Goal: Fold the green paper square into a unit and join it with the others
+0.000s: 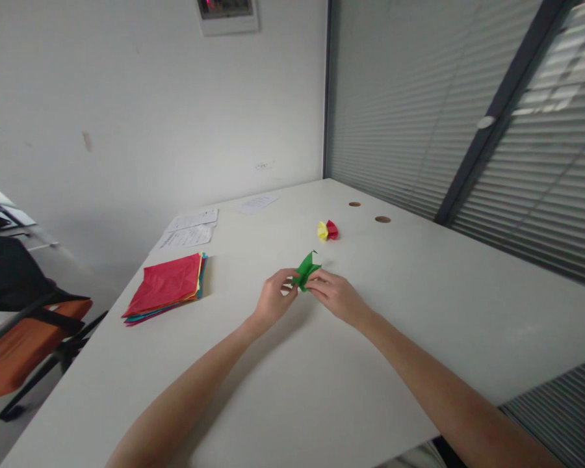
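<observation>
A small piece of folded green paper [306, 267] is pinched between my two hands, just above the white table. My left hand [275, 294] grips its left side with thumb and fingers. From the right, my right hand [338, 296] holds the lower right edge, fingers pressed together. The paper's upper corners stick up in points, and its lower part is partly covered by my fingers. Beyond my hands lie a yellow folded paper piece [322, 231] and a red one [332, 230], side by side and touching.
To the left lies a stack of coloured paper sheets [168, 283], red on top. Behind it are printed pages [190, 229] and another sheet [257, 205]. Two round holes [383, 220] pierce the white table [273, 396] near the blinds [394, 117]. An orange chair [32, 338] stands at left.
</observation>
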`<state>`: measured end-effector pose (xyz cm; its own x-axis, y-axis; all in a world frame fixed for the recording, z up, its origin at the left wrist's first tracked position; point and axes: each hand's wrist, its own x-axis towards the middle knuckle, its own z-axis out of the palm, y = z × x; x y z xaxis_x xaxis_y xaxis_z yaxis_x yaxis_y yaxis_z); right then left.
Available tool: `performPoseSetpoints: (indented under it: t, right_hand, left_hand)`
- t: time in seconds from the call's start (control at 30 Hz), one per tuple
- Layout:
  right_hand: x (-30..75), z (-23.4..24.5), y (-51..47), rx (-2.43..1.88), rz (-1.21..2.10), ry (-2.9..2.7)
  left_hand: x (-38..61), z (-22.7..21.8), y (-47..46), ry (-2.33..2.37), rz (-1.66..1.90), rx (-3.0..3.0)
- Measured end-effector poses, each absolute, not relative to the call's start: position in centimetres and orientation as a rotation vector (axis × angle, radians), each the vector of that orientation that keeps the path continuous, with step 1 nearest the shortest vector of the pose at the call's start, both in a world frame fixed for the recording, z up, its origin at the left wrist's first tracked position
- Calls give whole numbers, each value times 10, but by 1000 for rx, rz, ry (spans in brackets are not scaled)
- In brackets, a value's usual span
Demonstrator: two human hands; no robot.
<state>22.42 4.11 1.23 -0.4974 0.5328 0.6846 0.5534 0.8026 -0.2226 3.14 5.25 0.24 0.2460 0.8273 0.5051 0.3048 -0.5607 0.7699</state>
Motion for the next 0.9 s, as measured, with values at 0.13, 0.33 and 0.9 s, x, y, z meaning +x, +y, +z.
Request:
performPoseSetpoints:
  t: [0.13,0.33,0.9]
  right_hand:
    - [225,15,41,-858,-115,-2116]
    - [224,14,44,-839,56,-2013]
    - [223,11,43,-758,308,-1955]
  left_hand:
    - [35,6,46,965,1224,2062]
    - [39,17,43,1017,1202,1905]
    - [41,20,43,947,1287,1168]
